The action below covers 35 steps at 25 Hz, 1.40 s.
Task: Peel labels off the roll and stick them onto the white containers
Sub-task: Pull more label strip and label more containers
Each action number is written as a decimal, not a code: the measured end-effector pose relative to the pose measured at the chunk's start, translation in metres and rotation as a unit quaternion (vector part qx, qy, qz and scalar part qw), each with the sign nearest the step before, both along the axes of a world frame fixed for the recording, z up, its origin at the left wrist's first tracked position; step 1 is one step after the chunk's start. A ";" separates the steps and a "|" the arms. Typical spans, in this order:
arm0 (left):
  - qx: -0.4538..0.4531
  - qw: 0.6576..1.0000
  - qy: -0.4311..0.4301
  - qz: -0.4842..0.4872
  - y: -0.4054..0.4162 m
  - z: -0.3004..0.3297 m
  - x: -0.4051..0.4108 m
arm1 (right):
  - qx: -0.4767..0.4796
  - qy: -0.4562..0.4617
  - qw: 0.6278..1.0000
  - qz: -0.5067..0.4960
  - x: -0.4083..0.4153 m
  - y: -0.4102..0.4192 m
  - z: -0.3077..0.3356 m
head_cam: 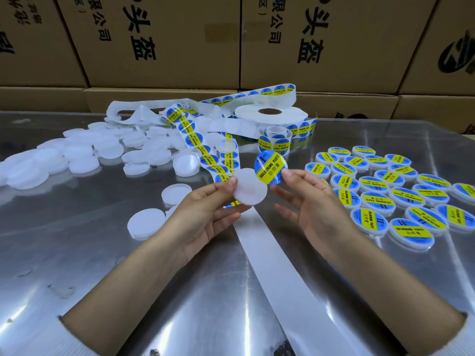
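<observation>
the shiny bench (108, 265) carries a heap of bare white containers (77, 155) at left, labelled containers (385, 191) in rows at right, and the label roll (271, 115) at the back. the left hand (205, 209) pinches one white container (250, 186) by its edge; the right hand (316, 199) pinches a peeled label (270, 167) just above it, other fingers spread

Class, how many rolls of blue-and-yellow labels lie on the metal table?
2: large white label roll at the back; small coiled label roll just before it. Others may be hidden.
</observation>
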<state>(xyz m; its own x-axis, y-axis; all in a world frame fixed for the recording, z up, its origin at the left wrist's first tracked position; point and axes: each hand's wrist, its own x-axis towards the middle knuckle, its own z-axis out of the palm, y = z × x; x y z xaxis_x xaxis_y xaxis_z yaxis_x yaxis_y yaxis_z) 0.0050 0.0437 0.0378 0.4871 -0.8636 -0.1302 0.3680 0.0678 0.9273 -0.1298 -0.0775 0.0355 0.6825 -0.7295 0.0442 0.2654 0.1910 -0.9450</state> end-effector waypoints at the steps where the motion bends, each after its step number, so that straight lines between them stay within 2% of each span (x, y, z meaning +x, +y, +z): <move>1: -0.001 1.000 0.002 -0.005 0.000 0.000 -0.001 | -0.002 0.015 1.000 0.014 0.000 0.000 -0.001; 8: -0.005 1.000 0.007 -0.019 -0.001 0.001 -0.003 | -0.010 0.071 0.996 0.060 0.001 0.001 -0.006; 24: -0.003 0.998 -0.066 -0.014 -0.001 -0.002 -0.003 | -0.037 0.104 0.993 0.033 0.001 0.005 -0.004; 35: -0.006 0.989 -0.137 0.059 -0.002 0.000 -0.012 | -0.093 0.116 0.989 -0.014 0.005 0.009 -0.005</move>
<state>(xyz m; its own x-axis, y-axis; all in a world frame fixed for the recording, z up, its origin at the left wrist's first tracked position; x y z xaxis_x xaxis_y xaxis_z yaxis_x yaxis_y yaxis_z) -0.0068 0.0415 0.0381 0.6009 -0.7988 0.0307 0.0909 0.1065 0.9901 -0.1249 -0.0680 0.0305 0.6692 -0.7427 0.0238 0.0393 0.0034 -0.9992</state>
